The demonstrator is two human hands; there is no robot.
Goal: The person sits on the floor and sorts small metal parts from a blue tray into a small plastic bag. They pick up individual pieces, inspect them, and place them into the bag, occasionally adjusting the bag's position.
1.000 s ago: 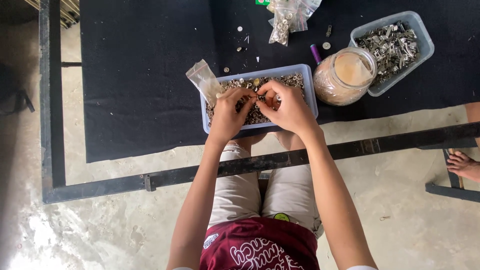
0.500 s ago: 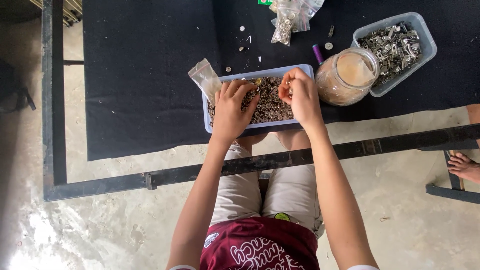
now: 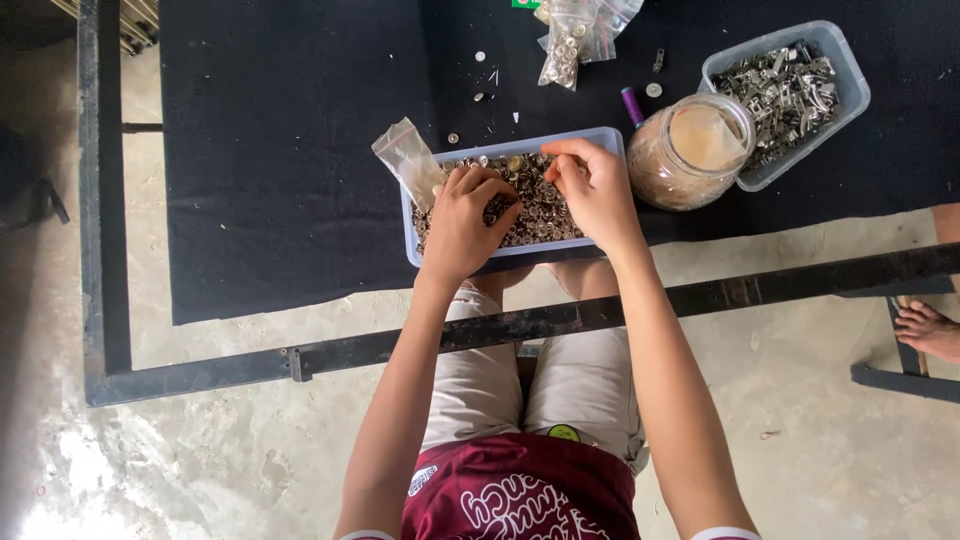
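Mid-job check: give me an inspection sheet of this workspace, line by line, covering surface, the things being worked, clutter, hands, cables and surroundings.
Surface: black cloth over a dark metal-framed table.
Job's things: clear tray full of small metal pieces; small plastic bag at its left end.
Clutter: glass jar, second tray of metal parts, bag of metal rings, purple cylinder, loose bits on the cloth.
Hands: left hand fingers down among the pieces; right hand pinching at the tray's far edge, contents hidden.
Cables: nothing seen.
Surroundings: concrete floor; another person's bare foot at right.
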